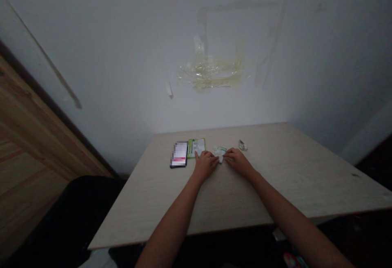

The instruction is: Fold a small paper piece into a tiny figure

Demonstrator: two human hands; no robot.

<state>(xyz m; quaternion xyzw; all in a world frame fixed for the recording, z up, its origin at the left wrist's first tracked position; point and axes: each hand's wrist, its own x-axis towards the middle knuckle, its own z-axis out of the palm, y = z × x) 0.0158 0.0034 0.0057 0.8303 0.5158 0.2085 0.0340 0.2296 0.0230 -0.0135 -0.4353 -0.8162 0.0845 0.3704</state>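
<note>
Both hands meet over a small white piece with green print (219, 152), maybe paper or a wrapper, lying on the table (226, 194). My left hand (206, 162) pinches its left edge, and the thumb side reaches toward a flat green and white packet (196, 147). On the other edge, the fingertips of my right hand (238, 161) are pressed together. Left of the packet lies a phone (179, 154) with a lit screen, blurred out. Just beyond my right hand sits a small crumpled bit of white and dark wrapper (243, 145).
A pale wall (128, 76) with peeling clear tape (211, 72) rises behind the table. At left are a wooden door or panel (27, 129) and a dark rounded shape (79, 211). A small dark mark (355, 175) shows on the table's right side.
</note>
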